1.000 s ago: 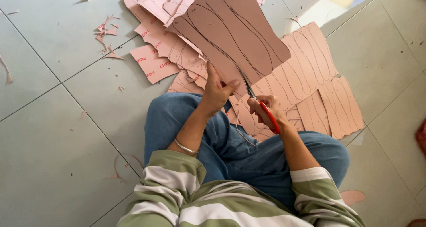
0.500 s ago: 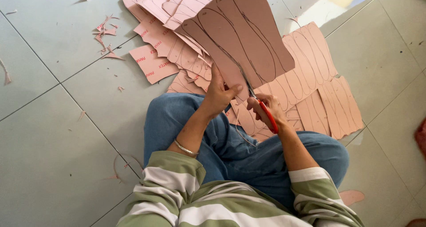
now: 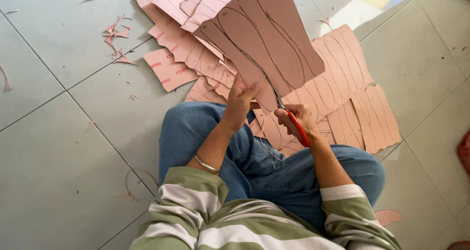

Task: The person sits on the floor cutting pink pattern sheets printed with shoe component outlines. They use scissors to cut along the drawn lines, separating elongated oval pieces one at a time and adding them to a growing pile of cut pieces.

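My left hand (image 3: 241, 99) grips the lower edge of a pink board sheet (image 3: 267, 44) drawn with several long insole outlines, held up tilted above my lap. My right hand (image 3: 298, 118) holds red-handled scissors (image 3: 293, 123), whose blades bite into the sheet's lower edge along a drawn line. A thin cut strip curls down below the scissors over my jeans. I sit cross-legged on the floor tiles.
More pink sheets with outlines lie spread on the floor ahead (image 3: 342, 79) and piled at the upper left (image 3: 181, 39). Small pink offcuts (image 3: 117, 39) litter the grey tiles at the left. A single pink cut piece (image 3: 389, 215) lies by my right knee.
The held sheet has turned slightly and the scissors have advanced a little along the line; both hands stay almost in place.
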